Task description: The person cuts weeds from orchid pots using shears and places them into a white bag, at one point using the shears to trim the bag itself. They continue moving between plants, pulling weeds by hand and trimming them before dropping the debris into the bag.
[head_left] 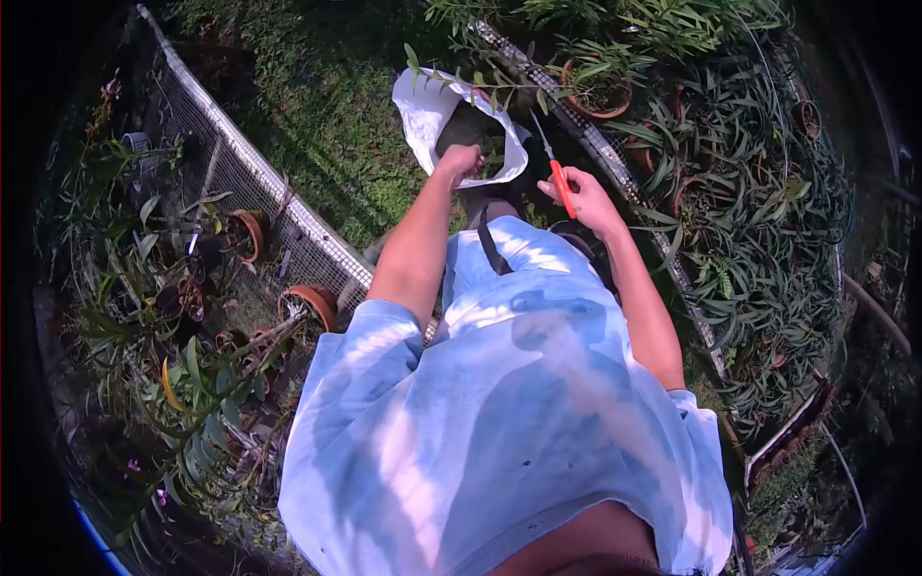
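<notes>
1 bag, 1 scissors, 2 hands.

Outdoor plant nursery or garden. Wire-mesh benches flank the hands on both sides, carrying terracotta pots and long-leaved plants; a grass path runs ahead of the hands between them, in sunlight.
</notes>
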### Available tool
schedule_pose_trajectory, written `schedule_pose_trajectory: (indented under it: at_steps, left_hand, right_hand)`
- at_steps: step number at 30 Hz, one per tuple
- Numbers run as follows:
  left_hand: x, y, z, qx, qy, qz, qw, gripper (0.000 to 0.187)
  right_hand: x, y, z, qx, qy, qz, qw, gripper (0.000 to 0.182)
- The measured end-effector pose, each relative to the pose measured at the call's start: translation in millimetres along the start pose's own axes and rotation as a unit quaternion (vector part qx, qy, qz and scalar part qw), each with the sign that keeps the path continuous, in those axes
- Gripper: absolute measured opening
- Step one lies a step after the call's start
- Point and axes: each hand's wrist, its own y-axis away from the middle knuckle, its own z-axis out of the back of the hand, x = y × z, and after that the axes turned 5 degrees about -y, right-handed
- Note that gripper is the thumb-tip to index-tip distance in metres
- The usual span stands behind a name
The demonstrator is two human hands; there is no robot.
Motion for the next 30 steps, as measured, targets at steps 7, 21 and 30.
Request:
schedule_pose_trajectory:
  at_steps: [7,21,30]
  left_hand:
    - [1,-21,6,-0.164,-0.016,-0.061,0.985,0.057]
    - [-124,155,-193,0.24,-0.368,-0.417,0.795,0.037]
    - [-92,144,-319,0.081,-0.515,-0.691,0.501,0.049]
  right_hand:
    - [13,-10,6,-0.03,0.013,0.001,0.999,0.035]
    - [-67,131,52,-0.292,-0.151,0.064,0.942,0.036]
    - [-146,193,51,-0.409,-0.297,0.053,0.861,0.027]
